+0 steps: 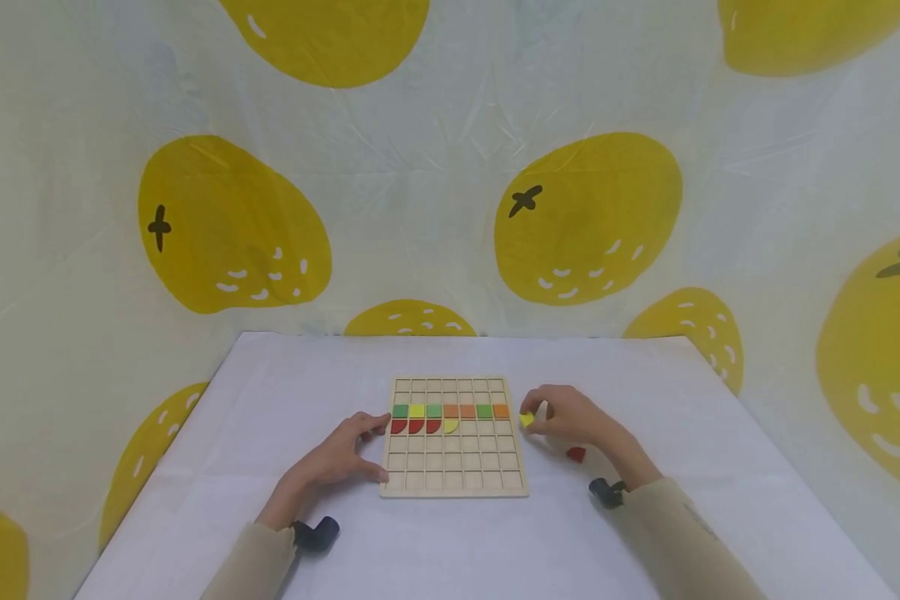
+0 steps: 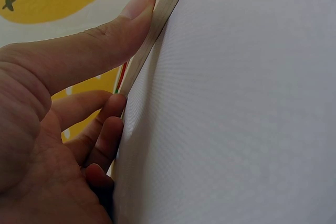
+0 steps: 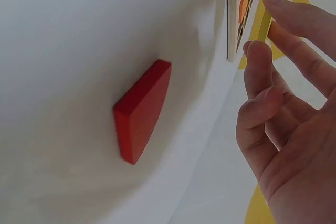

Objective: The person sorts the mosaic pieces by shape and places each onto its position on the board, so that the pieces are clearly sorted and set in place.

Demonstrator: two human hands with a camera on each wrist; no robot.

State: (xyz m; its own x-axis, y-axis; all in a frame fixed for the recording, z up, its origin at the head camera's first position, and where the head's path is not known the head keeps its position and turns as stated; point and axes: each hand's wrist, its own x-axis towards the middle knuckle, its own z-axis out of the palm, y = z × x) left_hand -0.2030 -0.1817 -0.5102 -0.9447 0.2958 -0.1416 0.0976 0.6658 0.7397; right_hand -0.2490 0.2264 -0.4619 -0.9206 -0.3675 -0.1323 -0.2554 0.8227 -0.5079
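Observation:
A wooden grid board [image 1: 453,494] lies on the table. One of its rows is filled with green, yellow and orange square tiles. The row nearer me has three red quarter-circle tiles and one yellow quarter-circle tile [image 1: 451,426]. My left hand [image 1: 337,454] touches the board's left edge, thumb near the front corner and fingertips farther back. Just right of the board, my right hand [image 1: 570,414] pinches a yellow tile [image 3: 265,27] between thumb and fingers; its full outline is partly hidden. Below that hand, a loose red quarter-circle tile [image 3: 144,114] lies on the cloth.
A white cloth covers the table [image 1: 450,550]. Behind it hangs a pale curtain [image 1: 420,208] printed with large yellow fruit. Black wrist cameras sit on the left wrist [image 1: 317,535] and the right wrist [image 1: 607,493].

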